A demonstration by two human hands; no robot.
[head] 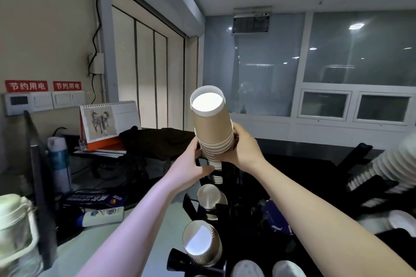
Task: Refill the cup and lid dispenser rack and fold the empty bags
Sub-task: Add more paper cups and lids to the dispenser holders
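an office corner with beige wall panels, glass partitions and a cluttered pale table point(74, 243) fills the head view. a desk calendar point(108, 120) stands at the back beside a dark bag point(157, 141). the left hand point(191, 162) and right hand point(240, 148) both grip a stack of brown paper cups point(212, 130), upside down, its lower end entering the top of the black dispenser rack point(213, 209). more cups point(200, 243) sit lower in the rack. white lids point(387, 164) lie to the right.
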